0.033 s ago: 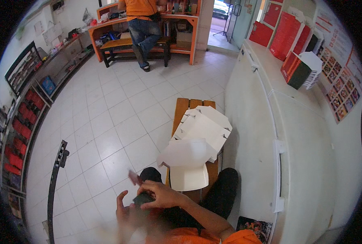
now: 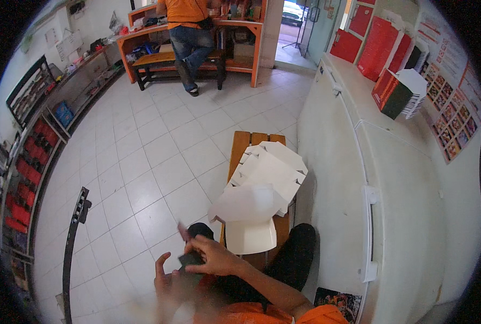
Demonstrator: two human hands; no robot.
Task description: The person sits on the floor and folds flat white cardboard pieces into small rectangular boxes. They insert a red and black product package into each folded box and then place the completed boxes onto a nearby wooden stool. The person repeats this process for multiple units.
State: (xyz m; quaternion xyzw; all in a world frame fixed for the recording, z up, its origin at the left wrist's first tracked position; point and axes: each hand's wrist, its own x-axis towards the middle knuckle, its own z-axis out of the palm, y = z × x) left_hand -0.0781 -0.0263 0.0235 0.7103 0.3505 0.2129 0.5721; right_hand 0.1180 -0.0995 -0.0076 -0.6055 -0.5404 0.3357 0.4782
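My right hand point(image 2: 216, 256) is closed, thumb and fingers pinching a small dark green and reddish card piece point(image 2: 189, 260). A reddish-brown flap of it sticks out beyond the fingers, smeared by motion. Left of it, my left hand point(image 2: 166, 278) has its index finger raised and its thumb near the piece's lower edge; it seems to grip the same piece from below. A blur hides its palm and wrist. Ahead of my hands, an open cream carton point(image 2: 250, 236) with a raised lid lies on a wooden slatted bench point(image 2: 242, 141), in front of flat white carton blanks point(image 2: 273, 170).
A long white chest freezer point(image 2: 338, 178) runs along the right, with red and dark green folded cartons point(image 2: 397, 93) on top. Shelves point(image 2: 54, 121) line the left wall. A black stand point(image 2: 74, 237) rises at lower left. A person point(image 2: 189, 38) stands at the orange counter point(image 2: 256, 40).
My right hand has shifted slightly, and the reddish flap stands a little differently beside it. The left hand has hardly moved. The cartons on the bench are unchanged.
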